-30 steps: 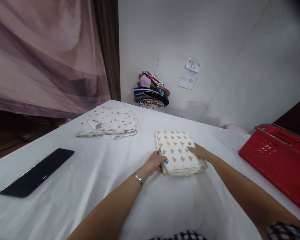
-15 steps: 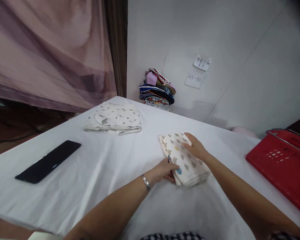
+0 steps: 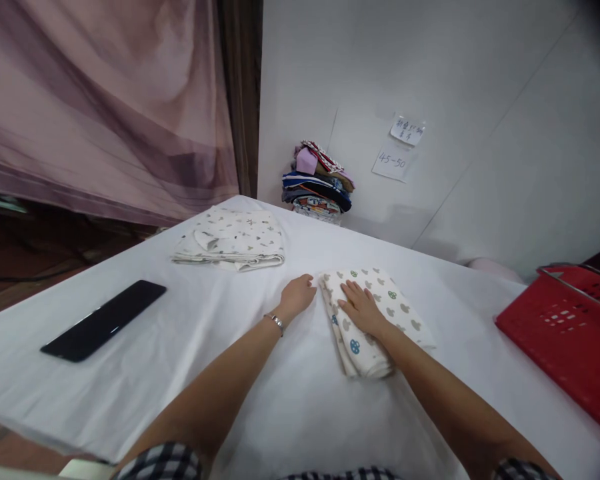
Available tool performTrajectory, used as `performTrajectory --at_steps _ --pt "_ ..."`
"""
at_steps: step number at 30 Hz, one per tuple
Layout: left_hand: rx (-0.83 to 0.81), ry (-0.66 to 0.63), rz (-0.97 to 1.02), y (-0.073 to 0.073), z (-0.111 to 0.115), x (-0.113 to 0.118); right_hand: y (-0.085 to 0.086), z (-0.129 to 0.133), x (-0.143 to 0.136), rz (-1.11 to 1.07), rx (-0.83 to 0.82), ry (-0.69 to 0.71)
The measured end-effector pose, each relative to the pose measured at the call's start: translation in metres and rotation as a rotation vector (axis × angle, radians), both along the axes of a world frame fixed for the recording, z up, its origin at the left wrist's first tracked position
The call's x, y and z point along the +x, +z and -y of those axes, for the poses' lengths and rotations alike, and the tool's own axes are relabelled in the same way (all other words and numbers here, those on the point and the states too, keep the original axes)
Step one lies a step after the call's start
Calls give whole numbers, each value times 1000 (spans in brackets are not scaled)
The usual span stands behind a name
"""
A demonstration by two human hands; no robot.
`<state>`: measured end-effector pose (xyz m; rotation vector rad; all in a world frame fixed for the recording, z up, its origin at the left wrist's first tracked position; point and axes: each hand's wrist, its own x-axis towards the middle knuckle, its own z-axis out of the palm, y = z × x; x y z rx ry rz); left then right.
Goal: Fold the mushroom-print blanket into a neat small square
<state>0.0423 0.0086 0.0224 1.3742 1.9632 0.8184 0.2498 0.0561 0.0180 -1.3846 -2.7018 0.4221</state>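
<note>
A folded white cloth [image 3: 400, 310] printed with grey, green and blue shapes lies on the white-covered table in front of me. My right hand [image 3: 364, 310] rests flat on top of it, fingers spread, covering part of the print. Just left of the cloth's edge, my left hand [image 3: 299, 295] is apart from it and holds nothing, its fingers loosely bent. Another folded white cloth [image 3: 250, 233] with small dark prints sits farther back on the left.
A black phone-like slab [image 3: 105, 320] lies on the left of the table [image 3: 220, 347]. At the right edge stands a red plastic basket [image 3: 565, 333] with a metal handle. Folded fabrics [image 3: 317, 183] are stacked by the back wall, near paper notes [image 3: 393, 163]. A pinkish curtain [image 3: 130, 100] hangs on the left.
My left hand has let go of the printed cloth and moved left of it. My right hand has shifted left and down, now flat on the cloth, which lies spread wider.
</note>
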Motion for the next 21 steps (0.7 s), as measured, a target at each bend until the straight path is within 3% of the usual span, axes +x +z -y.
performTrajectory --at_steps 4,10,16,21 --pt "61 -23 -118 -8 -23 3 3 12 7 -42 2 -33" --pt "145 -61 -218 -17 -46 11 -18 25 17 10 116 9" --pt "189 -87 -258 -14 -58 16 -21 26 13 51 179 24" --pt "244 -46 -306 -20 -61 4 -20 28 13 59 215 43"
